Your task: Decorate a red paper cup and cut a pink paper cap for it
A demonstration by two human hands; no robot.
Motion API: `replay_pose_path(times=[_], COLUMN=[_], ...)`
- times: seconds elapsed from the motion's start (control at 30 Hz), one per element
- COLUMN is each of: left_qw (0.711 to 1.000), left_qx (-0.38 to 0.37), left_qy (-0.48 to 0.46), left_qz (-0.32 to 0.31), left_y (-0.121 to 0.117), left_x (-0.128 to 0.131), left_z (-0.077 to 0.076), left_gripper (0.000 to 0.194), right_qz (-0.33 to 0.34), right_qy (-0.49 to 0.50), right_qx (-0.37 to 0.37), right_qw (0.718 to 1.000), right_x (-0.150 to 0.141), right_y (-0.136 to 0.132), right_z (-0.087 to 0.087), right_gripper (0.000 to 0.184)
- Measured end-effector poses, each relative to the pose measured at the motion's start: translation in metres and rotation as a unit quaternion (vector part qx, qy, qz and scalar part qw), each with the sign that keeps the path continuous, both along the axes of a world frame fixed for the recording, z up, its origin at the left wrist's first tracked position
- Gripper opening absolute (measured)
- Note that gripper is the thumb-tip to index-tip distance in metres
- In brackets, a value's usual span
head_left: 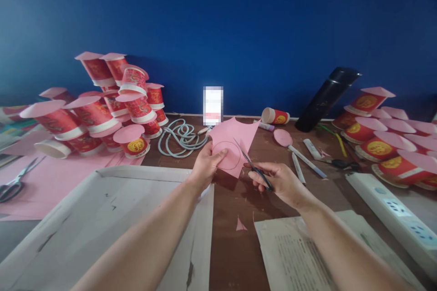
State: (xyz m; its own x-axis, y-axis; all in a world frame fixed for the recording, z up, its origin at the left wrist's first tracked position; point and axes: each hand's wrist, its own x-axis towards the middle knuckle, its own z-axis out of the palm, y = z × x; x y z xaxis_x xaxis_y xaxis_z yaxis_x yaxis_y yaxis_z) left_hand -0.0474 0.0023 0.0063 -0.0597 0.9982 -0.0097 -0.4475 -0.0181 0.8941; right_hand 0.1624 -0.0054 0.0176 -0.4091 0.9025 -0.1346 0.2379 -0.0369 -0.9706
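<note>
At left, 2nd scissors are lying on pink paper, tips pointing far-right. Farther back, red cups are standing stacked, widening downward, w/ pink pcs capping many; insides can't be seen. A pale cable is coiling beside a lit, blurred screen.

At ctr, the left hand is gripping the pink sheet by its left edge, thumb on top, holding it above the bench. Sheet's thin & flat, w/ a drawn circle, scooped far edge & sharp corners, one pointing far-right, another near. The right hand is grasping the cutting scissors, fingers wrapping the dark handles; metal blades are meeting the sheet's right part, long axis running near-right to far-left, tips pointing far-left.

Farther right, one cup is lying on its side, approx. left-right, contents unclear. A black bottle is leaning right, capped, contents hidden. At far right, more pink-topped cups are standing beyond a white power strip.
</note>
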Motion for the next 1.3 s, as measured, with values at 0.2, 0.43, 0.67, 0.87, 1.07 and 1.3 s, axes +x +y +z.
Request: replay_pose_path(times=[0.2, 0.43, 0.67, 0.87, 1.07, 1.3], left_qw=[1.0, 1.0, 1.0, 1.0, 0.999, 0.999], left_qx=[0.002, 0.002, -0.004, 0.003, 0.006, 0.012], left_qy=[-0.004, 0.0, 0.003, 0.005, 0.017, 0.028], left_qz=[-0.006, -0.014, -0.022, -0.03, -0.041, -0.041], left_y=[0.001, 0.0, 0.002, 0.003, 0.003, 0.004], left_x=[0.0, 0.0, -0.002, -0.003, -0.004, -0.005], left_z=[0.0, 0.001, 0.0, -0.001, -0.002, -0.005], left_gripper=[0.044, 0.042, 0.045, 0.045, 0.046, 0.044], right_qz=[0.008, 0.008, 0.013, 0.022, 0.022, 0.019], right_qy=[-0.012, -0.014, -0.017, -0.02, -0.024, -0.026], right_qx=[0.003, -0.002, -0.014, -0.014, -0.03, -0.031], right_qw=[1.0, 1.0, 1.0, 0.999, 0.999, 0.999], right_x=[0.004, 0.006, 0.005, 0.009, 0.013, 0.015], right_y=[0.001, 0.001, 0.001, 0.003, 0.004, 0.005], right_z=[0.003, 0.005, 0.007, 0.01, 0.008, 0.007], right_gripper=[0.04, 0.046, 0.046, 0.048, 0.052, 0.053])
